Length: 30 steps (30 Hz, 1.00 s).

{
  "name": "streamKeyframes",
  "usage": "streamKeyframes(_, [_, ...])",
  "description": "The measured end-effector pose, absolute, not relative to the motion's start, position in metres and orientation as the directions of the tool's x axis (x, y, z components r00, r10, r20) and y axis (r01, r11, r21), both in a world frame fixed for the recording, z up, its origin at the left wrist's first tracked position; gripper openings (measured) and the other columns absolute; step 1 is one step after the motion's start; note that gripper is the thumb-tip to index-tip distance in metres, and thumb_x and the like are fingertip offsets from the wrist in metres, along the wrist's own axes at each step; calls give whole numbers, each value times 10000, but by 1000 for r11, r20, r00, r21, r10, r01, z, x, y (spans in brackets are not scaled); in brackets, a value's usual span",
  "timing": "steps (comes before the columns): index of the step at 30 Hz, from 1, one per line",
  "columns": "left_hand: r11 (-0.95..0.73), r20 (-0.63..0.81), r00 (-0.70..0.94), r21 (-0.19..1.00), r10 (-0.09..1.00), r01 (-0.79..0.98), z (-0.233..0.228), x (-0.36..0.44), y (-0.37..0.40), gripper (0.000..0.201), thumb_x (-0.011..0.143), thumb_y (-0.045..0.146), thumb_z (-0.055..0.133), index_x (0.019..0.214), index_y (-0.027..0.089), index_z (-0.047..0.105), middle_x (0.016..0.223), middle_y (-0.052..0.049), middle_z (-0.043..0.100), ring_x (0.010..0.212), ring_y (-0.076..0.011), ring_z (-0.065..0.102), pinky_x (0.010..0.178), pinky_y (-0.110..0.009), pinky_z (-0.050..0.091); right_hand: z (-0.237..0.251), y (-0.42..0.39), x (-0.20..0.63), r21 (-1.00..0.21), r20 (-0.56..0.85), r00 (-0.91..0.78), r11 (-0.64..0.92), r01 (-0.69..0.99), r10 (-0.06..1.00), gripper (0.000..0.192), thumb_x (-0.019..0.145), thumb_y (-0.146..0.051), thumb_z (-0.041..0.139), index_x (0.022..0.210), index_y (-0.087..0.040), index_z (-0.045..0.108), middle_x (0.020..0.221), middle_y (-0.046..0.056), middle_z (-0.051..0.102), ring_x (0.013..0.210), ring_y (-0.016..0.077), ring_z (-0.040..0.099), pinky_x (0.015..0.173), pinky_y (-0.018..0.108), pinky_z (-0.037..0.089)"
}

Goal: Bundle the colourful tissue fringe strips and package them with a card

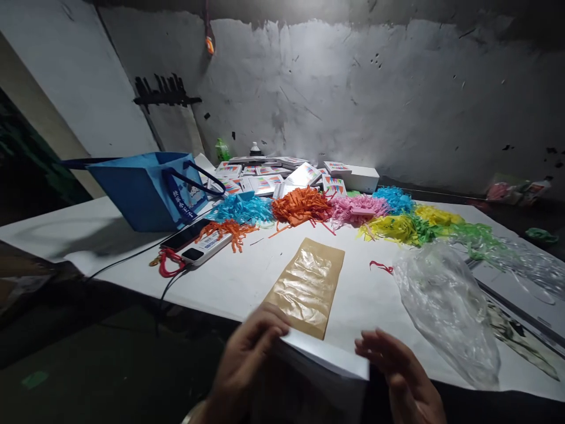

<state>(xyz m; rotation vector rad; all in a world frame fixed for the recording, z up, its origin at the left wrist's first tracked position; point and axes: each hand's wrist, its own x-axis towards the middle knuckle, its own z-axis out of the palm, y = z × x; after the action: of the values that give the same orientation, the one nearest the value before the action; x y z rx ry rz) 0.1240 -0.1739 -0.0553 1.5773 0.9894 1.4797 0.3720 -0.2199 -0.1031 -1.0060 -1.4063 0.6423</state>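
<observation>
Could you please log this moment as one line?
left hand: touching brown pouch | right hand: open, empty | clear bag beside

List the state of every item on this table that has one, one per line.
Brown paper pouch with clear window: flat, empty, at the table edge.
Blue fabric tote bag: upright, mouth open.
Clear plastic bag: crumpled, lying loose.
Shredded coloured paper: heaped in separate colour piles.
Left hand: fingers touching the pouch's near corner.
Right hand: open, holding nothing.

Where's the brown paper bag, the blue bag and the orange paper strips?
brown paper bag (308,286), head view, on its clear window.
blue bag (143,191), head view, on its front side.
orange paper strips (301,205), head view, middle of the pile.
</observation>
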Motion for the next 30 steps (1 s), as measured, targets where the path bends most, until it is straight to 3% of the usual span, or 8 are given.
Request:
streamKeyframes(2, [-382, 387, -3, 912, 922, 151, -34, 91, -161, 291, 918, 463, 613, 784, 214, 680, 822, -44, 654, 831, -218, 612, 762, -288, 494, -107, -191, 358, -785, 524, -17, 490, 378, 852, 355, 1028, -360, 502, 1366, -265, 553, 1312, 122, 662, 1171, 283, 668, 951, 402, 593])
streamKeyframes(6, [-172, 149, 86, 898, 985, 405, -22, 30, -135, 275, 840, 479, 663, 910, 217, 707, 842, -28, 699, 840, -235, 634, 741, -265, 496, -130, -141, 327, -338, 516, -361, 572, 748, 777, 400, 911, -207, 657, 1305, -149, 614, 1459, 191, 533, 1358, 403, 484, 1076, 622, 460])
streamKeyframes(9, [-83, -8, 171, 853, 985, 515, -39, 3, -126, 309, 852, 501, 611, 931, 220, 710, 741, 0, 665, 724, -197, 606, 659, -227, 466, -143, -138, 330, -228, 467, -522, 667, 709, 714, 439, 844, -202, 747, 1262, -148, 624, 1336, 154, 647, 1233, 374, 612, 1038, 585, 519])
streamKeyframes(12, [-28, -119, 218, 818, 969, 575, -59, 1, -122, 365, 892, 519, 529, 996, 219, 709, 664, 23, 592, 635, -167, 541, 603, -213, 417, -147, -155, 355, -187, 517, -639, 803, 565, 570, 90, 904, -220, 683, 992, -203, 674, 1070, 63, 751, 948, 251, 728, 825, 397, 629])
streamKeyframes(14, [0, -195, 262, 801, 945, 598, -67, 14, -119, 366, 921, 486, 482, 1041, 217, 700, 694, 20, 601, 661, -170, 546, 625, -216, 414, -147, -162, 371, -127, 560, -646, 824, 552, 519, 83, 944, -255, 650, 1004, -203, 673, 987, 61, 764, 817, 203, 729, 710, 312, 615])
streamKeyframes(18, [-20, -305, 385, 762, 871, 647, -69, 53, -107, 323, 936, 365, 426, 1032, 205, 691, 761, 3, 637, 739, -185, 581, 684, -232, 428, -150, -147, 376, 11, 578, -548, 666, 746, 604, 432, 955, -355, 607, 1326, -137, 575, 1328, 194, 642, 1132, 333, 678, 866, 439, 611])
streamKeyframes(21, [-63, -328, 460, 756, 825, 651, -67, 74, -101, 304, 935, 306, 408, 998, 204, 687, 793, -7, 664, 767, -186, 607, 707, -239, 433, -158, -132, 368, 112, 541, -573, 623, 774, 616, 524, 943, -451, 588, 1339, -109, 572, 1366, 209, 607, 1160, 384, 660, 837, 492, 620])
streamKeyframes(30, [124, -378, 456, 861, 806, 493, -76, 85, -100, 479, 925, 445, 529, 1316, 168, 523, 1092, -90, 692, 1022, -239, 644, 903, -338, 461, -174, -154, 357, -114, 735, -350, 615, 780, 580, 194, 953, -227, 656, 1138, -172, 677, 1076, 68, 775, 952, 273, 749, 864, 412, 514])
